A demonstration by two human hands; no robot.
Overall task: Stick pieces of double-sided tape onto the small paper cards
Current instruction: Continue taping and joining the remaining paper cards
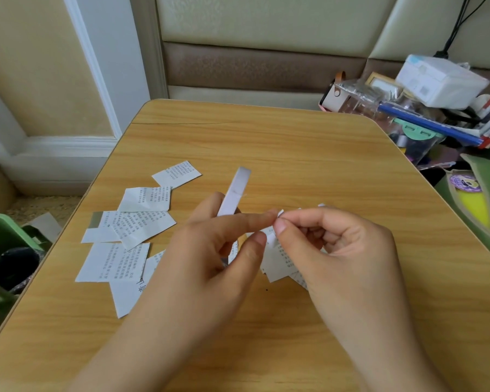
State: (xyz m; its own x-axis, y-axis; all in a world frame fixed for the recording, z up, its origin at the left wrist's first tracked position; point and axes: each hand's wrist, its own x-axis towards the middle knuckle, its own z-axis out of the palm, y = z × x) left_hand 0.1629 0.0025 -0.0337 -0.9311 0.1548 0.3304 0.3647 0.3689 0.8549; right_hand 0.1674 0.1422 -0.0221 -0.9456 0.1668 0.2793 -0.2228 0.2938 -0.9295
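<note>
Above the wooden table (294,154) my left hand (210,250) holds a long white strip of double-sided tape (234,190) that sticks up and away from me. My right hand (340,250) pinches a small white tape piece (280,213) at the left forefinger's tip. A printed paper card (277,261) hangs between both hands, under the right fingers. Several small printed cards (130,230) lie spread on the table to the left, one with a grey strip at its edge.
A green bin (9,244) stands off the table's left edge. Clutter of boxes, books and a clear container (436,108) crowds the far right, with a green pouch (475,199) beside the right edge. Padded wall panels rise behind the table.
</note>
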